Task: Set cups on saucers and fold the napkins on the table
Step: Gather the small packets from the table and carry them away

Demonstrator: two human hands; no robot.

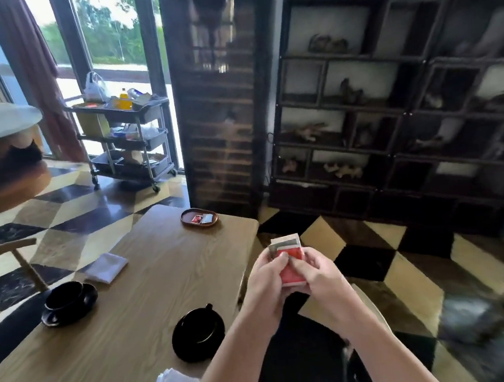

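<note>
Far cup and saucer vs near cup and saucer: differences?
The far cup and saucer sits by the table's left edge, next to a folded white napkin; the near cup and saucer sits by the right edge, close to the left hand. The far cup's bowl and handle show clearly; the near cup blends into its saucer, and only its handle stands out. Both sets are black, each cup already on its saucer.

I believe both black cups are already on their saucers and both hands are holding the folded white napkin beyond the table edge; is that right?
Not quite. In the head view the left hand and right hand hold a stack of small packets, red in front, not a napkin. The folded white napkin lies on the table. Both black cups do sit on saucers.
</note>
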